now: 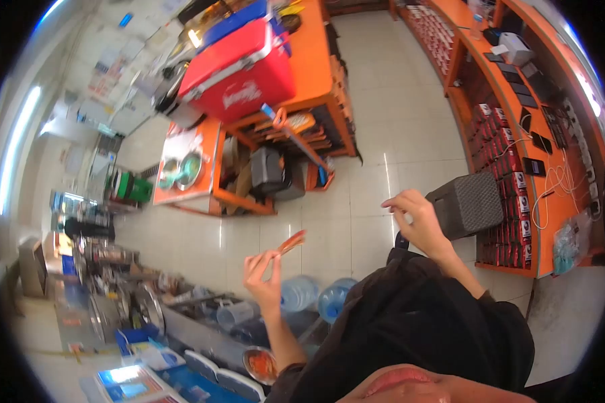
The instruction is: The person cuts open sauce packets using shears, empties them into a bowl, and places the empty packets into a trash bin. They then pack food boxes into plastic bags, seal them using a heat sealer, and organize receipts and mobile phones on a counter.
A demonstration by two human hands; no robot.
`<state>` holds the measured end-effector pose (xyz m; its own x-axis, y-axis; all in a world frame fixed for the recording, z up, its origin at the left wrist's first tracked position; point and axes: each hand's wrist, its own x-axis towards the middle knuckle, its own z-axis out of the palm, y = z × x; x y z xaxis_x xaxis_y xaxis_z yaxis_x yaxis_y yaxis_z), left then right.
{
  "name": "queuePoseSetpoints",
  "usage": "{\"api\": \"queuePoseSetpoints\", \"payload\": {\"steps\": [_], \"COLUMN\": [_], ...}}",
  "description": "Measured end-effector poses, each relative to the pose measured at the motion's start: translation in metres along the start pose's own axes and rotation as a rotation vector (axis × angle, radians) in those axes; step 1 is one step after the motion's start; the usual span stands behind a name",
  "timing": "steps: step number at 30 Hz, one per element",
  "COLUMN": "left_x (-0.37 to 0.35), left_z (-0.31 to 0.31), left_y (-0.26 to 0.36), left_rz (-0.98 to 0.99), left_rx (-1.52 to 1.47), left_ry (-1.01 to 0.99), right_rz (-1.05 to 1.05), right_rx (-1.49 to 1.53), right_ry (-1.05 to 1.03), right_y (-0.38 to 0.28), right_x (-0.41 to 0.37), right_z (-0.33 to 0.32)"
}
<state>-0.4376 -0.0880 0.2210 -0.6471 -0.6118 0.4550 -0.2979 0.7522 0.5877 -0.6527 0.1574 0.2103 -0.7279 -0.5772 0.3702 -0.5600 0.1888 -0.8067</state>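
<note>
My left hand (262, 277) is closed in a pinch around one end of a thin red-orange strip (291, 242), which points up and to the right. Exactly what the strip is I cannot make out. A bowl of red-orange food (261, 366) sits low beside my left forearm. My right hand (415, 218) is raised in the air over the floor, fingers bent and thumb apart from them, with nothing visible in it. Close to that hand stands a dark grey woven-pattern stool or bin (465, 205).
Blue water jugs (298, 293) stand near my left arm. Ahead, a red cooler box (238, 74) rests on an orange table (312, 57). At right, an orange counter (551, 248) carries phones and cables, with red boxes (514, 221) stacked beneath. Metal bowls (189, 171) sit on a side table.
</note>
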Motion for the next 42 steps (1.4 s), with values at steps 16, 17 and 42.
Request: {"api": "queuePoseSetpoints", "payload": {"steps": [16, 17, 42], "left_x": [0.355, 0.381, 0.957], "left_z": [0.407, 0.433, 0.99], "left_y": [0.127, 0.125, 0.26], "left_rz": [0.015, -0.123, -0.483], "left_rx": [-0.938, -1.124, -1.311], "left_ry": [-0.552, -0.682, -1.151], "right_rz": [-0.103, -0.105, 0.137], "right_rx": [-0.088, -0.149, -0.081], "right_ry": [0.046, 0.073, -0.269], "right_y": [0.216, 0.23, 0.749], "right_x": [0.337, 0.368, 1.084], "right_z": [-0.115, -0.121, -0.306]}}
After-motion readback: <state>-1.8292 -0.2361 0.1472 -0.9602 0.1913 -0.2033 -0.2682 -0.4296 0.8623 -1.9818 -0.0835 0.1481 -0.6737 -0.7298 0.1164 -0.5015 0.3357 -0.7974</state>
